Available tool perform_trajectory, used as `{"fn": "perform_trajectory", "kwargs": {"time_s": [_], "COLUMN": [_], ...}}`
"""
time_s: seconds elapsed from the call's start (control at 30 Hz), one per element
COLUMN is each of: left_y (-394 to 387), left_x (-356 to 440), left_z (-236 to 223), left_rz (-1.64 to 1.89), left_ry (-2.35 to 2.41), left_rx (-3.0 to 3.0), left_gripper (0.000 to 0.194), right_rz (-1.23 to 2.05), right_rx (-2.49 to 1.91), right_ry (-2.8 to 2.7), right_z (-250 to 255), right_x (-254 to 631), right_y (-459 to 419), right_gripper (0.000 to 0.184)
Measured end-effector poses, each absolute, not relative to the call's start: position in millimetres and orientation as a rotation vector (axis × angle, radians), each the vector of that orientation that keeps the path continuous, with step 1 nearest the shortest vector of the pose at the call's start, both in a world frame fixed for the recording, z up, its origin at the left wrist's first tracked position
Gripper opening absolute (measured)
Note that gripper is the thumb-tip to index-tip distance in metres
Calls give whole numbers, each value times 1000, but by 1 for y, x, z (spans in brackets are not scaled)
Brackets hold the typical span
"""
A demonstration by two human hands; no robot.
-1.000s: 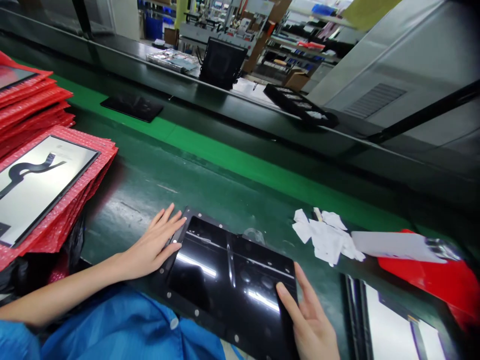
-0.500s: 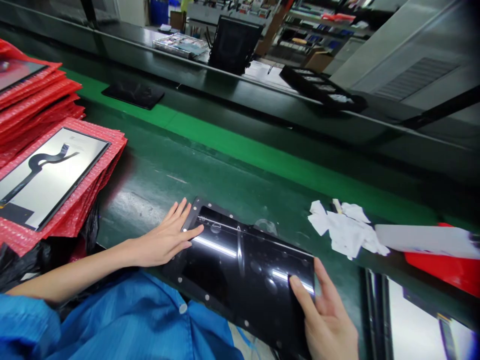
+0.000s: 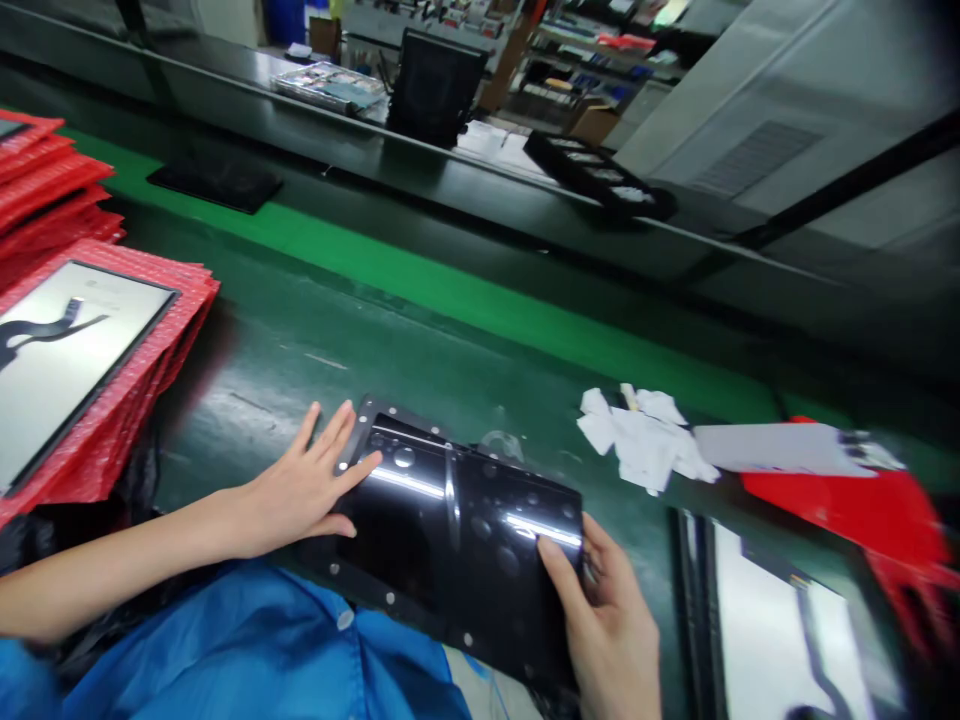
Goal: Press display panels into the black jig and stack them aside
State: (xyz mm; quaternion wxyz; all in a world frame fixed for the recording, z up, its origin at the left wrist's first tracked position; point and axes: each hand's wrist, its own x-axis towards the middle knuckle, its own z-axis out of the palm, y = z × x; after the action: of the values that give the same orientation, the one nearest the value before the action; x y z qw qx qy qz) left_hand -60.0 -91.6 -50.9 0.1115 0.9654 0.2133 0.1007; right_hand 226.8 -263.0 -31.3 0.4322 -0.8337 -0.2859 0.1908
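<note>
A glossy black display panel (image 3: 480, 560) with bubble-like spots on its surface lies in front of me over a dark plate (image 3: 363, 430) edged with small silver dots. My right hand (image 3: 611, 620) grips the panel's right end, thumb on top and fingers beneath; that end looks bent up. At the other end, my left hand (image 3: 300, 490) is spread open, with its fingertips at the plate's left border and one finger reaching over the panel's corner. Whether that finger presses on the panel I cannot tell.
On the left, red bubble-wrap sleeves (image 3: 176, 330) are stacked with a silver-backed screen (image 3: 90, 350) on top. To the right are white paper scraps (image 3: 637, 440), a pale strip (image 3: 772, 448) over red material (image 3: 847, 505) and another silver-backed screen (image 3: 772, 620). A dark panel (image 3: 217, 185) lies farther back.
The view has swung to the right, so everything sits farther left. The fingers of my left hand are spread wider, and my right hand still grips the panel's end.
</note>
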Motion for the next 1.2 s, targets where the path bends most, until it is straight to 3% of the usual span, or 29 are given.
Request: {"fn": "perform_trajectory", "kwargs": {"time_s": [0.13,0.27,0.4,0.57,0.8,0.93,1.07,1.2], "left_y": [-92,-86,-76,-74,-76,-73,-75,-84], "left_x": [-63,-61,-44,-26,-24,-19,-25,-51], "left_z": [-58,-67,-70,-66,-70,-67,-68,-78], "left_rz": [363,423,507,512,519,513,521,460], "left_ry": [647,666,806,866,920,932,928,870], "left_rx": [2904,2981,2992,2955,2837,2841,2872,2818], "left_gripper": [77,62,53,71,81,80,73,70], "right_rz": [279,152,102,-60,-102,-83,36,409], "right_rx": [-2101,-2163,-2123,-2202,-2111,-2117,-2047,-1941], "right_ry": [-1257,-1566,-1787,-2079,-2122,-2017,-1915,-1673], "right_z": [-35,-35,-34,-34,-55,-63,-54,-45], "right_x": [254,281,295,298,294,292,287,277], "right_y": [-270,-270,-263,-257,-254,-248,-253,-288], "right_gripper": [42,31,39,56,59,49,44,46]}}
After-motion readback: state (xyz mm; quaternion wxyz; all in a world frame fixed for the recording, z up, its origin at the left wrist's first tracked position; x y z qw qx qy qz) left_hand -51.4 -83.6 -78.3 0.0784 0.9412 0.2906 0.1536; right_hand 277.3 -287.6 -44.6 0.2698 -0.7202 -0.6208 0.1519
